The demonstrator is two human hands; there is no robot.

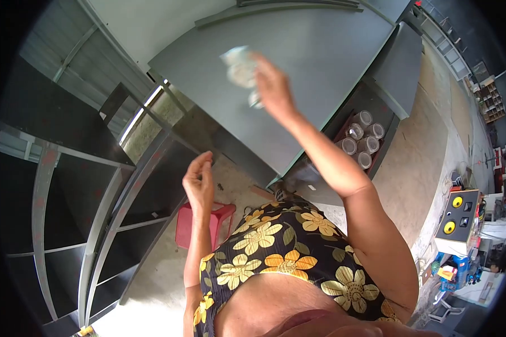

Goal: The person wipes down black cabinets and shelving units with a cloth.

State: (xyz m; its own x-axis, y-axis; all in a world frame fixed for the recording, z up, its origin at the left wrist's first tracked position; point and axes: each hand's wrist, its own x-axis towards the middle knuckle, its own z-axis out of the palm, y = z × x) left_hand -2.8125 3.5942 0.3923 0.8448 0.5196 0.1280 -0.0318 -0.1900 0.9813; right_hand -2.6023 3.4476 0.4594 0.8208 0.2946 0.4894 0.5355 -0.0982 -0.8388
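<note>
My right hand (272, 87) reaches out over a large grey tabletop (208, 67), its fingers wrapped round a crumpled pale cloth (242, 72). Both hand and cloth are smeared by motion, and the cloth overlaps the grey surface. Beside the table's near left edge, my left hand (199, 182) hangs in the air with fingers curled against the thumb; nothing shows in it. Below that hand, a red plastic stool (205, 224) stands on the floor.
Several lidded jars (365, 118) sit in a tray under the table's right side. Dark panels with metal frames (112, 224) stand at left. A speaker (456, 216) with yellow cones is at far right. Grey strips (281, 14) lie along the table's far edge.
</note>
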